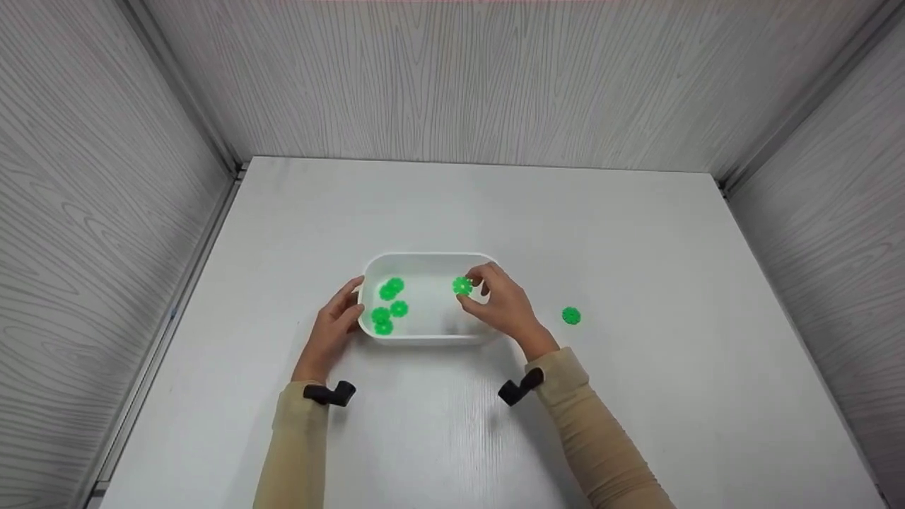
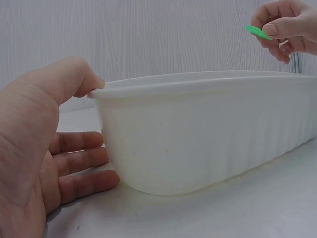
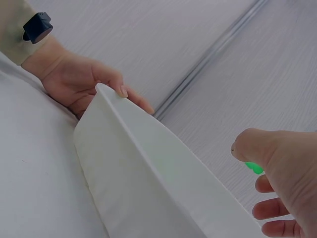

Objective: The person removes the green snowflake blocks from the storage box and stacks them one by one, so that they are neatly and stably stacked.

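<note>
1. Panel, grey wood-grain [image 1: 92,233], well left of the white tub [image 1: 428,305], upright along the edge of the counter [image 1: 672,276].
2. Left sleeve [image 1: 293,445], beige, near side and left of tub; black wrist device [image 1: 329,393] at its cuff.
3. Left of the hands: left hand [image 1: 329,334] at tub's left end. Thumb hooked over rim, other fingers partly extended, tips against outer wall; has hold of that end.
4. Green discs [image 1: 399,309], scalloped, at least five, lying inside tub toward its left end; some overlap.
5. Tub itself: rounded corners, rim upward, flat on counter.
6. Held disc [image 1: 462,285], green, above tub's right half, higher than the rim in left wrist view.
7. Right hand [image 1: 505,305], over tub's right end: thumb and finger nearly closed, pinching held disc; remaining fingers loosely bent.
8. Right sleeve [image 1: 601,438], near side and right of tub, second black device [image 1: 522,387] at wrist.
9. Loose disc [image 1: 571,315], green, on counter right of tub, apart from it.
</note>
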